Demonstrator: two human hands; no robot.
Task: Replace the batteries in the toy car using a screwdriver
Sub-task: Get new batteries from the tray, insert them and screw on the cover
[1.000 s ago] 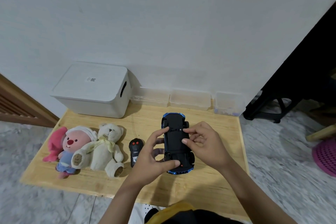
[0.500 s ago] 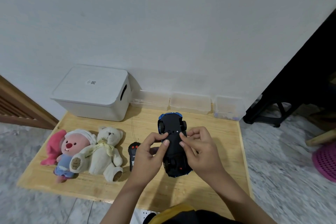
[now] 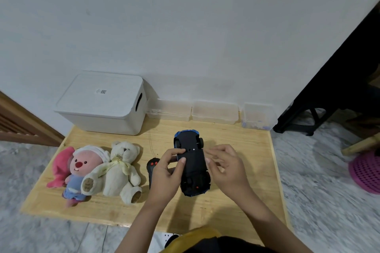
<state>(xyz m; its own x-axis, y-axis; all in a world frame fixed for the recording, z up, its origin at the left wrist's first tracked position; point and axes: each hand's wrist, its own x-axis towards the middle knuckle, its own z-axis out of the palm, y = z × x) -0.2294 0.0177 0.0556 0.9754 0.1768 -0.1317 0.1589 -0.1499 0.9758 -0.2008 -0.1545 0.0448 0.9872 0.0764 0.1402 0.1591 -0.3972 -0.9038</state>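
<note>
Black-and-blue plastic toy car point(image 3: 192, 162) belly-up at frame centre, above pale wooden surface point(image 3: 242, 135); long axis runs up-frame. Left hand point(image 3: 167, 172) grips its left flank, thumb on underside; right hand point(image 3: 225, 167) touching its right flank, fingers point(image 3: 216, 150) loosely curled, grip uncertain

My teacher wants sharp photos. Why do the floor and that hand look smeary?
Head view: motion blur streaks the marble floor and softens the right hand; the toy car and teddy bear look sharper; the wide lens bends the table edges; light is soft, shadows faint.
</note>
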